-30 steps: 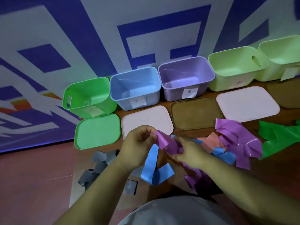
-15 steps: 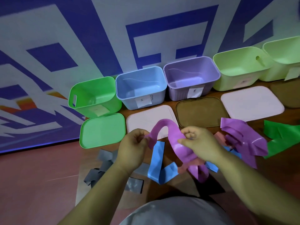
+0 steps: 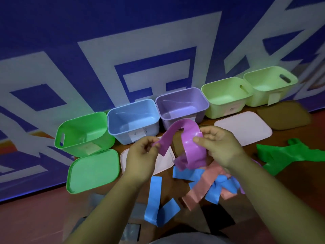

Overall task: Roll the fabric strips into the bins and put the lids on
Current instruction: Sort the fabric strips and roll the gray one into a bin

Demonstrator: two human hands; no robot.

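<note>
A purple fabric strip [image 3: 189, 138] arches between my hands above the floor. My left hand [image 3: 140, 155] pinches its near end, and my right hand [image 3: 219, 147] grips it further along, where it hangs down in a loop. Behind them stand open bins in a row: green [image 3: 82, 132], blue [image 3: 133, 120], purple [image 3: 182, 106] and two pale green [image 3: 226, 95] [image 3: 269, 85]. In front of the bins lie the lids: green [image 3: 93, 170], white [image 3: 165, 162], a second white [image 3: 246, 129] and brown [image 3: 284, 115].
Loose blue strips [image 3: 154, 196], pink strips [image 3: 202, 187] and grey strips [image 3: 98, 199] lie on the floor below my hands. Green strips [image 3: 288, 155] are piled at the right. A wall with a blue and white pattern rises directly behind the bins.
I have lifted the purple strip clear of the pile and pulled it out longer between my hands. The view has shifted left and closer.
</note>
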